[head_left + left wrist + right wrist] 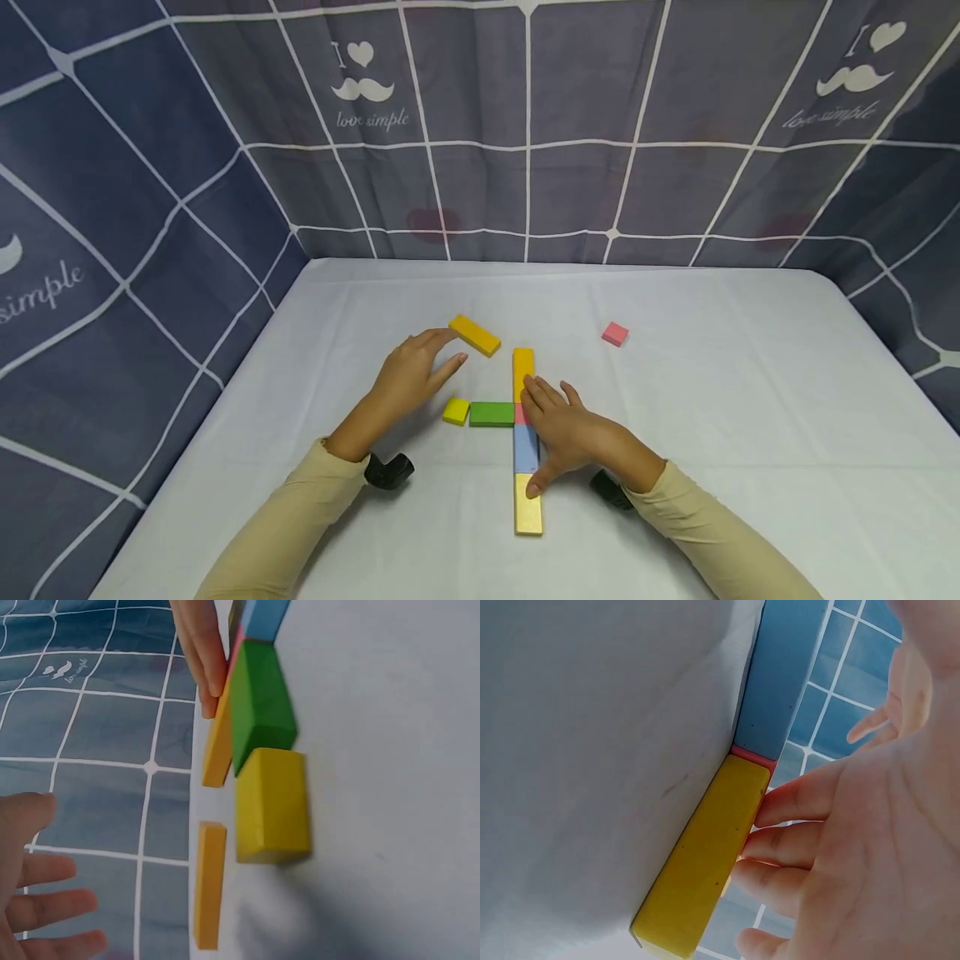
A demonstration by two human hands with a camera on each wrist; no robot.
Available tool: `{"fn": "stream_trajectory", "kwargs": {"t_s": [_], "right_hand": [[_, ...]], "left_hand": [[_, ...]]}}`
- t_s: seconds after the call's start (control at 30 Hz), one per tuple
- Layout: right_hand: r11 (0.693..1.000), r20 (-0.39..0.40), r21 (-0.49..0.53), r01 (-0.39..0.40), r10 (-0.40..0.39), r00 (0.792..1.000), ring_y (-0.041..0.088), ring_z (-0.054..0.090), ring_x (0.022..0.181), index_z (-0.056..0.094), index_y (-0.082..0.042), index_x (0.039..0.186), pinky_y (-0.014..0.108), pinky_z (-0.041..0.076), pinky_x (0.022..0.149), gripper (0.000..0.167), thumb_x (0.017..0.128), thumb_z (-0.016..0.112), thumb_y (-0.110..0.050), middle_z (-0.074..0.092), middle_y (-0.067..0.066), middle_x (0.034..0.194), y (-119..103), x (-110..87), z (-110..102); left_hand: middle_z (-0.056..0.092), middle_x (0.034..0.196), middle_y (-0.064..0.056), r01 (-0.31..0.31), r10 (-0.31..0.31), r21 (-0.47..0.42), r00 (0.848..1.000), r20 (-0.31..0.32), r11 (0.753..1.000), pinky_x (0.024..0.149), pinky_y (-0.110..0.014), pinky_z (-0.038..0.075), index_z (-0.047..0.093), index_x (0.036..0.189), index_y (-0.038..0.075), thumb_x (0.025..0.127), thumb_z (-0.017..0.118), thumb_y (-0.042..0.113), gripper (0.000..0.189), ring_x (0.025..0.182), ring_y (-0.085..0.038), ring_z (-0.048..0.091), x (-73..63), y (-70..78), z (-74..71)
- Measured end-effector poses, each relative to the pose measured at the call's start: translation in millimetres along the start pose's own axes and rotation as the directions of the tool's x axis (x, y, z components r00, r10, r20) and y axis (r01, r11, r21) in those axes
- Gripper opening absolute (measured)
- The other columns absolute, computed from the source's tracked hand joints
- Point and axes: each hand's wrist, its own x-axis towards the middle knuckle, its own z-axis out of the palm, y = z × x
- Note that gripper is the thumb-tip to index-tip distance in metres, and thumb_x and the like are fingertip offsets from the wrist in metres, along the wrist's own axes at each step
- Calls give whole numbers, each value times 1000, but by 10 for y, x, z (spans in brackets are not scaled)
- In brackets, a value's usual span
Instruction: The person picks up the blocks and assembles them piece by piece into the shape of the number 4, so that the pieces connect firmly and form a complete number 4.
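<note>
In the head view, my left hand (408, 371) reaches over the table with fingers apart, its fingertips near the left end of a loose orange-yellow block (475, 335). The left wrist view shows a gap between those fingers and that block. My right hand (566, 425) lies along a straight row of blocks, fingers extended, fingertips at its upper part and thumb by the pale yellow block (528, 518). Up the row come a blue block (526, 450), a partly covered pink block (520, 414) and another orange-yellow block (522, 367). A green block (491, 414) joins the row from the left, beside a small yellow block (456, 411).
A small pink block (615, 334) lies apart at the back right. White cloth covers the table (750, 400). Dark curtains with a white grid (480, 192) hang behind and at both sides. Each wrist carries a black camera (389, 472).
</note>
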Motion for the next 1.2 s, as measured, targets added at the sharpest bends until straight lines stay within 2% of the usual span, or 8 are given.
{"fn": "stream_trajectory", "kwargs": {"t_s": [0.23, 0.4, 0.57, 0.67, 0.8, 0.93, 1.03, 1.2], "right_hand": [[1000, 1, -5, -5, 5, 1000, 31, 4, 141, 17, 3, 144, 55, 4, 110, 129, 53, 71, -70, 5, 19, 152, 21, -10, 7], [1000, 4, -6, -4, 4, 1000, 32, 4, 141, 16, 3, 144, 55, 4, 110, 129, 53, 70, -71, 4, 20, 152, 44, -14, 26], [1000, 15, -1, -12, 12, 1000, 31, 1, 141, 15, 3, 144, 55, 4, 110, 129, 53, 70, -71, 1, 19, 153, 39, -11, 21], [1000, 23, 3, -16, 16, 1000, 30, 1, 142, 15, 2, 144, 55, 3, 111, 130, 52, 70, -71, 1, 17, 153, 29, -4, 17], [1000, 30, 1, -19, 19, 999, 29, 0, 142, 14, 1, 145, 54, 2, 111, 130, 51, 70, -72, 1, 16, 153, 23, 1, 19], [1000, 31, -12, -17, 17, 999, 29, 0, 142, 14, 1, 145, 54, 3, 111, 130, 52, 69, -72, 1, 17, 153, 20, -4, 23], [1000, 28, -15, -9, 9, 1000, 30, 0, 142, 15, 1, 145, 54, 3, 111, 129, 53, 69, -72, 1, 18, 153, 17, -10, 20], [1000, 31, -15, -13, 13, 999, 30, 0, 142, 14, 1, 145, 53, 3, 111, 129, 53, 69, -72, 0, 17, 153, 24, -23, 8]], "left_hand": [[57, 126, -13, 110, -111, 11, 990, 87, 994, 89, -44, 47, 56, 124, 6, 88, 54, 44, 52, 112, -30, 56, 254, 101, 113], [53, 129, -15, 181, -183, 23, 968, 171, 983, 92, -45, 45, 50, 129, 5, 88, 55, 45, 57, 115, -31, 53, 417, 152, 216], [50, 132, -16, 228, -233, 49, 942, 242, 972, 95, -45, 42, 47, 132, 4, 88, 53, 48, 63, 116, -33, 51, 598, 103, 304], [48, 133, -16, 276, -295, 103, 908, 297, 955, 94, -45, 43, 44, 134, 3, 88, 51, 51, 67, 116, -32, 51, 703, 37, 358], [50, 128, -17, 339, -380, 173, 848, 368, 925, 91, -47, 44, 43, 134, 2, 86, 49, 57, 73, 107, -31, 53, 793, -36, 431], [55, 115, -16, 337, -399, 216, 814, 423, 916, 91, -52, 39, 48, 127, 1, 82, 50, 63, 76, 100, -33, 54, 807, -57, 500], [56, 112, -16, 305, -388, 249, 813, 434, 919, 93, -54, 37, 51, 123, 1, 79, 53, 64, 77, 101, -35, 54, 800, -58, 533], [56, 116, -15, 202, -310, 272, 840, 445, 941, 93, -51, 38, 54, 120, 4, 76, 62, 58, 70, 104, -34, 53, 823, -57, 498]]}}
